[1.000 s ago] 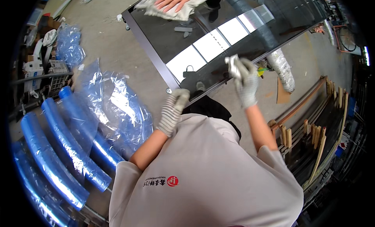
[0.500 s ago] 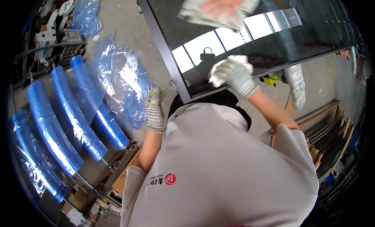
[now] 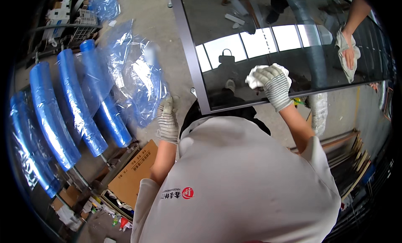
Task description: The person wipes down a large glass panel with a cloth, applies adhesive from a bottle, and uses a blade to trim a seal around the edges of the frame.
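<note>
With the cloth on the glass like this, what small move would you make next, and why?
Probably sweep the right hand with its white cloth sideways along the glass panel: the cloth is bunched near the lower frame edge, and the left hand hangs off the panel beside it.

Bare concrete floor (image 3: 159, 17) runs across the upper left of the frame. Blue-wrapped curved pipes (image 3: 50, 113) lie at left, cardboard (image 3: 134, 172) at lower centre. Wooden strips (image 3: 347, 155) are stacked at lower right.
</note>
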`<state>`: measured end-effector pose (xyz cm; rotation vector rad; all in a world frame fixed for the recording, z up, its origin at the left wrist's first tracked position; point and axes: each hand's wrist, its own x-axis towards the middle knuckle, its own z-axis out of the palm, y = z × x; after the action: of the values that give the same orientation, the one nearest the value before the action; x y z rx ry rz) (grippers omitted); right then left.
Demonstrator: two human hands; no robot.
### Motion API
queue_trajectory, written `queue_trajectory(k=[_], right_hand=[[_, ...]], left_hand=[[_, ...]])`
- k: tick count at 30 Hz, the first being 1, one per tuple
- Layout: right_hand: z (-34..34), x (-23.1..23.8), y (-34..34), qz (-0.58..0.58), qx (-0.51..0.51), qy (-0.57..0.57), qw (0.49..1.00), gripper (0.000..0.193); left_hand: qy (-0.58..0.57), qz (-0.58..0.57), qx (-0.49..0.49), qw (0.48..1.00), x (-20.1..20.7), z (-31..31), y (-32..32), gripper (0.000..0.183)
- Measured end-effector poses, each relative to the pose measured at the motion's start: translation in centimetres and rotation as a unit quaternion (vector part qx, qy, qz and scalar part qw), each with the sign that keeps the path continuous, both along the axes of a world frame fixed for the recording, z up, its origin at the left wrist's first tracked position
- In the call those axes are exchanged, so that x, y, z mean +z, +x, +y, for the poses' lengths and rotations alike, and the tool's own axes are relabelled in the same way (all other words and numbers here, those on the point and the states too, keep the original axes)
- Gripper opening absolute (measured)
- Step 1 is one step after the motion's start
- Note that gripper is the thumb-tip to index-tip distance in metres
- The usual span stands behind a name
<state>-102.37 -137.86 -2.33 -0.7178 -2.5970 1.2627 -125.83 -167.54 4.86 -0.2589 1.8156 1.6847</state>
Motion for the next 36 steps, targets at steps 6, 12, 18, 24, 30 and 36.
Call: queue_trajectory(k=[6,12,18,24,30,36], right_hand=[[-9.0,2.0,-12.6,-0.074,0.068,0.303,0.948,0.023],[-12.1,4.7,-12.7,0.014,0.034,0.240,0.970,0.037],[-15.6,8.6,-11.8,-0.229,-0.062,0.094,0.967,0.045],[-18.0,10.3,-13.1,-0.385,-0.199,0.068,0.899,0.031],[-21.1,-1.0,-8.5,-0.134,-0.444,-0.087,0.882,0.021],[-19.9,5.9,-13.0,-0.209,-0.393,-0.035,0.895,0.021]], left_hand=[[0.026,-0.024,-0.045,0.998,0.7,0.9,-0.6,0.020],[0.020,-0.066,-0.186,0.980,1.1,2.9,-6.5,0.022],[0.084,-0.092,-0.268,0.955,-2.4,2.1,-14.9,0.025],[0.093,-0.089,-0.326,0.936,-3.3,2.9,-20.1,0.027],[0.095,-0.090,-0.408,0.903,-4.1,4.9,-21.0,0.029],[0.076,-0.054,-0.439,0.894,-3.2,7.7,-21.6,0.020]])
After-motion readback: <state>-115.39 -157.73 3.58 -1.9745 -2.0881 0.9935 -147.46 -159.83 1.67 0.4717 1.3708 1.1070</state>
